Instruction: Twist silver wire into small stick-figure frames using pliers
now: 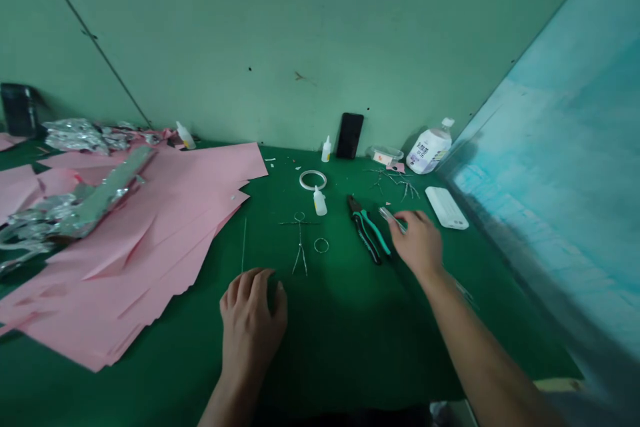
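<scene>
Right hand [419,240] gripping a wire bundle [386,214], likely light and springy, best pinched mid-length; left hand [253,310], fingers loosely open

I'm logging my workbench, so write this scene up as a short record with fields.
Left hand: nearest a straight wire; contact unclear
Right hand: holds a bundle of thin silvery wires
Between hands: wire stick figure, small wire ring
Tool: black-and-teal pliers, left of right hand
By wall: black smartphone, leaning
Left side: pink paper sheets, crumpled foil
</scene>
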